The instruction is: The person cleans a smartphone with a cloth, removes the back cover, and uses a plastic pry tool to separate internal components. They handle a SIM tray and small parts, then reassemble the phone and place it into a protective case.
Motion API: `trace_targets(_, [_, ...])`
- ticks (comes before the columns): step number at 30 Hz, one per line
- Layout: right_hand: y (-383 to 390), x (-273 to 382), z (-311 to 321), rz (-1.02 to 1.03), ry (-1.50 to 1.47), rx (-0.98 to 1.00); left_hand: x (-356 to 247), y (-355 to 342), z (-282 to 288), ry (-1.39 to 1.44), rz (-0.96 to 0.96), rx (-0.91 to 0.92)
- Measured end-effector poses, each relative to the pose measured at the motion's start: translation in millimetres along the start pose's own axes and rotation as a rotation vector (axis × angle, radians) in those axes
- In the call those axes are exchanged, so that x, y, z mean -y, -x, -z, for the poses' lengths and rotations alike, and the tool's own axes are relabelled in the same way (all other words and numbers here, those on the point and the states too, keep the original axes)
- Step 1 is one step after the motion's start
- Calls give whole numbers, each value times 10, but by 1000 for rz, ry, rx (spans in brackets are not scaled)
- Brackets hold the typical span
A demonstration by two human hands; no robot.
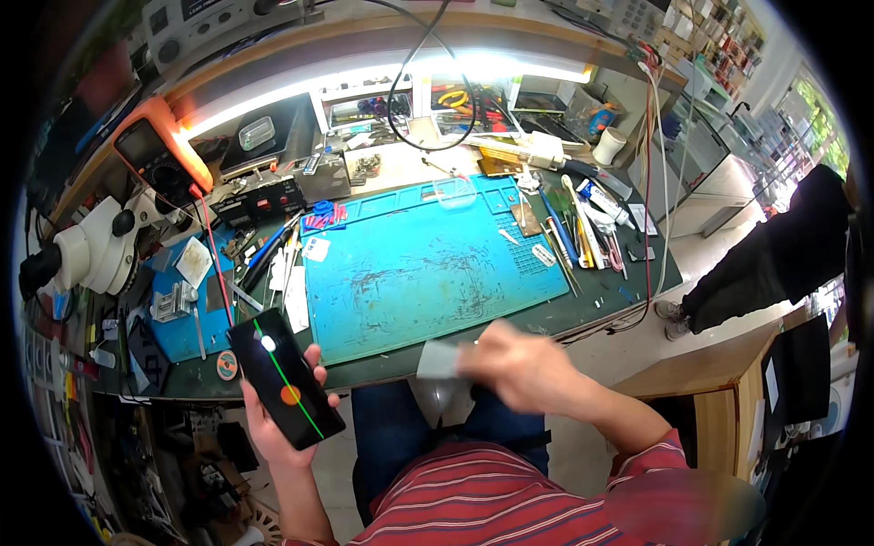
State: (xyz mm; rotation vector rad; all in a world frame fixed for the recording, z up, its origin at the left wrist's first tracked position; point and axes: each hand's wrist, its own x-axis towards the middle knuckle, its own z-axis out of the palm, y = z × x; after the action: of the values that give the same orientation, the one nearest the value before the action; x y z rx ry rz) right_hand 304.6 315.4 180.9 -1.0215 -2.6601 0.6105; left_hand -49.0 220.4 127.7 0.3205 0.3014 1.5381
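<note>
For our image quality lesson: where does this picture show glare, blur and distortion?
Head view, top: the light strip glares, and the wooden shelf bows; head view, below centre: the right hand and its pale sheet are smeared, likely by motion; head view, lower left: a white spot, probably reflected light, on the smartphone.

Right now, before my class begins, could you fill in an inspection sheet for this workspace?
Surface: blue mat, marked with dark scuffs.
Job's things: black phone, a green line along its screen; pale piece, thin and flat.
Clutter: hand tools crowd the mat's right side.
Grips: left grip holds the phone; right grip, blurred, holds the pale piece.
Cables: black cable looped at the back; red lead below the orange multimeter.
Surroundings: person in dark clothing, at right.
</note>
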Motion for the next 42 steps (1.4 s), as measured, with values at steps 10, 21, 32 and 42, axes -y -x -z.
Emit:
trace_targets(10, [69,8,123,137,-123,-52,138,-435,-254,60,143,-75])
trace_targets(21, [-255,-234,205,38,-429,-222,203,-649,-205,147,215,30])
trace_targets(32, [-617,-938,375,-262,269,-831,101,-973,-239,-3,584,196])
trace_targets(42, [-628,91,-14,-232,-1238,-233,23,-744,-537,-263,729,47])
